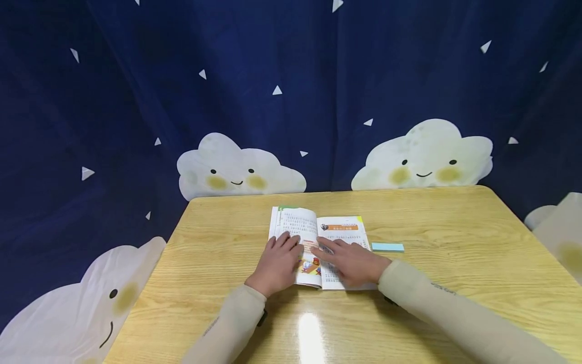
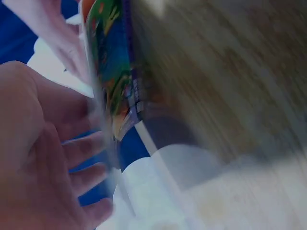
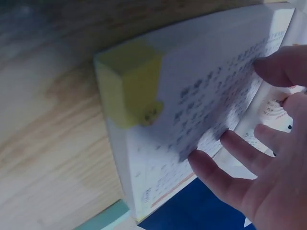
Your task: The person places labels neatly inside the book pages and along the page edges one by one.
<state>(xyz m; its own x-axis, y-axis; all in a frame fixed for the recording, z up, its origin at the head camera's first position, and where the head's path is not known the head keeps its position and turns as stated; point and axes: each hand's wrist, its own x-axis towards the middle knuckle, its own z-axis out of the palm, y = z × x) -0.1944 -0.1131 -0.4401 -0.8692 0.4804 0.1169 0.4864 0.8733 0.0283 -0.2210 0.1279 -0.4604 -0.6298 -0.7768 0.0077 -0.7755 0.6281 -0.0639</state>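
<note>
Book (image 1: 308, 230): lying open near the middle of the wooden table (image 1: 218, 237), with 2 facing pages turned up. Bulges across the left page (image 1: 295, 222) and curves down into the gutter; lies flatter across the right page (image 1: 352, 237). Bears rows of small dark print on both, too fine to read. Shows a green band (image 1: 287, 208) atop the left page and, lower down, a colourful picture (image 1: 311, 266) in orange, red and blue. Carries 1 orange banner (image 1: 342, 227) near the top of the right page. Ends at that page's upper outer corner in a yellow patch (image 3: 144, 72), with a tiny face drawn at its edge. Reveals to the left wrist view, blurred, a bright cover (image 2: 112, 52) in green, blue and orange. Touched on the left page by the left hand (image 1: 279, 263), fingers extended, gripping nothing; on the right page by the right hand (image 1: 352, 260), fingers spread, likewise gripping nothing. Just right of the book, on the table: a light blue strip (image 1: 387, 247).
</note>
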